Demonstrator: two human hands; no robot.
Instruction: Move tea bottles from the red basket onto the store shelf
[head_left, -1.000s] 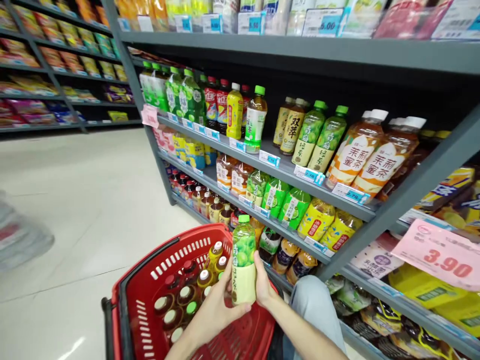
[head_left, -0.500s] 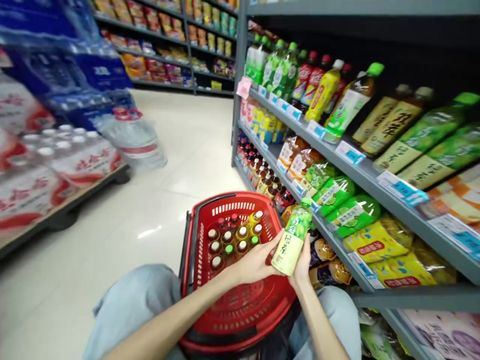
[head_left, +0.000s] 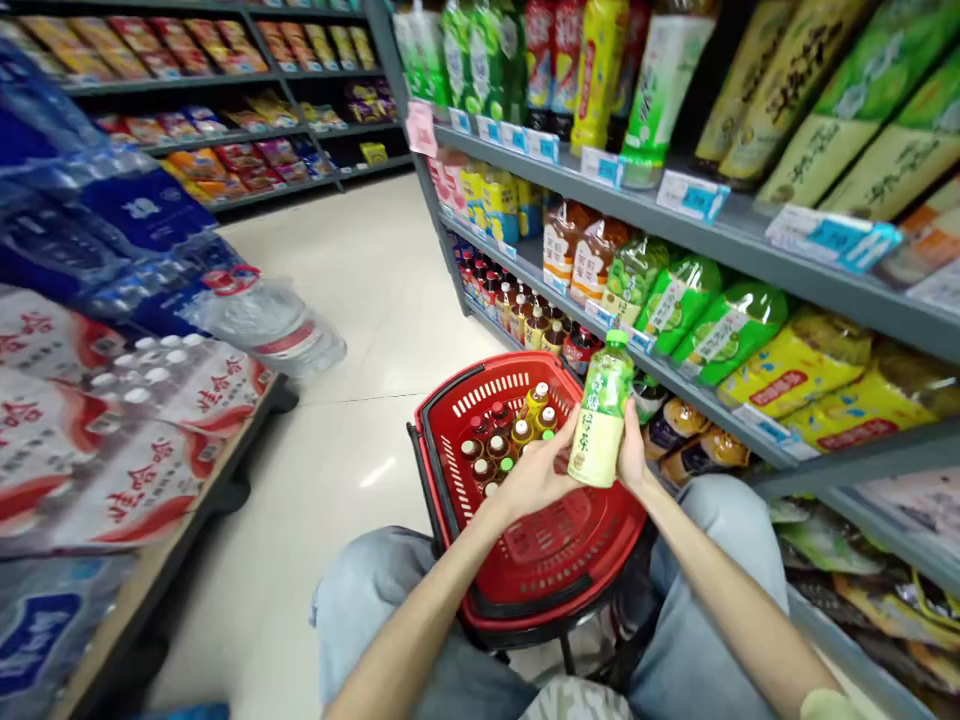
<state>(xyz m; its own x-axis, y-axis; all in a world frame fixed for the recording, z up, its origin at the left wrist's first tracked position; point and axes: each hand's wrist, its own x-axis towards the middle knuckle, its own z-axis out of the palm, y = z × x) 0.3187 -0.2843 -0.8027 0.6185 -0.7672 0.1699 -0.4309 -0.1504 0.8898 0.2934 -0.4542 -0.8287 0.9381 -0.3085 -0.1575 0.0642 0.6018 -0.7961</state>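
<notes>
Between both hands, a green-capped tea bottle [head_left: 602, 410] with a green and pale yellow label is held tilted above the basket. My left hand [head_left: 541, 470] grips its left side, and my right hand [head_left: 632, 450] closes on its right side; some fingertips are hidden behind it. Below is a red shopping basket [head_left: 480, 375] between my knees. Several small bottles [head_left: 499, 440] with red, white, yellow and green caps stand upright in its far part, some covered by my left hand and forearm.
On the right, a grey shelf [head_left: 637, 190] carries rows of drink bottles and price tags. At left, a low pallet [head_left: 187, 510] bears shrink-wrapped water packs [head_left: 161, 470]. A large clear water jug [head_left: 277, 325] stands on the floor past it. Snack shelves [head_left: 292, 130] line the back.
The view has tilted down and turned, so the basket and shelves appear shifted. The tea bottle stays in both hands, now more upright in view.
</notes>
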